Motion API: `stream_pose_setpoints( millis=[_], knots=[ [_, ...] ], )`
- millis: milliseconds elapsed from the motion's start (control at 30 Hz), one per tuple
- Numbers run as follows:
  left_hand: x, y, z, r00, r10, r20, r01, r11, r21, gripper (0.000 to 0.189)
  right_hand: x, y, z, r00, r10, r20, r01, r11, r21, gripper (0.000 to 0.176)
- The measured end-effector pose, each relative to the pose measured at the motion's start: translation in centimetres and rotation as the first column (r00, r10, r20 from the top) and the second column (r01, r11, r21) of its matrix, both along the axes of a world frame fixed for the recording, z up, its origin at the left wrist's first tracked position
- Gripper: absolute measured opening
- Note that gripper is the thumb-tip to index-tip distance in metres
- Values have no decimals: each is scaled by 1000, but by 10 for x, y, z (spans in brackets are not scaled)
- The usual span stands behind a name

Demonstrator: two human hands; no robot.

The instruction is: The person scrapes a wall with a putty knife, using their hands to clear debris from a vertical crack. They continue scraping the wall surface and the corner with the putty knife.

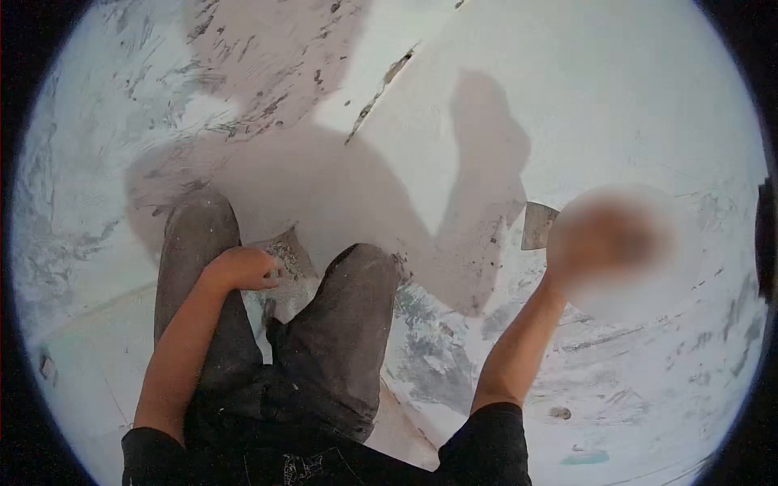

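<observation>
My left hand [245,269] rests by my left knee with its fingers curled closed. What they hold, if anything, I cannot make out. Just beyond the fingertips, between my knees, a greyish flat blade-like piece [293,253] carries crumbly debris. A narrow pale strip, perhaps a handle [266,348], shows below it near my lap. On the right, my arm reaches out to my right hand [613,240], which is heavily blurred. A scraper [538,226] juts from the left side of that blur, its flat metal blade near the pale surface; the hand appears to grip it.
A pale, smeared surface [616,105] spreads around me, with dark scuffs at upper left. A long, rough-edged crack [381,95] runs diagonally at top centre. My shadow falls across the middle. A small grey lump [560,413] lies at lower right.
</observation>
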State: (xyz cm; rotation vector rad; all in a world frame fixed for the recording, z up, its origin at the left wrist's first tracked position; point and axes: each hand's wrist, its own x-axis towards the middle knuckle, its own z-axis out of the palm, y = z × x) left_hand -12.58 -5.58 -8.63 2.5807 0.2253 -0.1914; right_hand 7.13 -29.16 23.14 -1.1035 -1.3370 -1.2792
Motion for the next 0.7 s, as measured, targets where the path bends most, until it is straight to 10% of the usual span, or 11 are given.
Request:
stream_pose_setpoints(
  millis=[700],
  knots=[
    [0, 2, -12, 999, -11, 49, 9, 999, 51, 36, 6, -3, -12, 999, 38, -22, -36, 996, 77, 22]
  ],
)
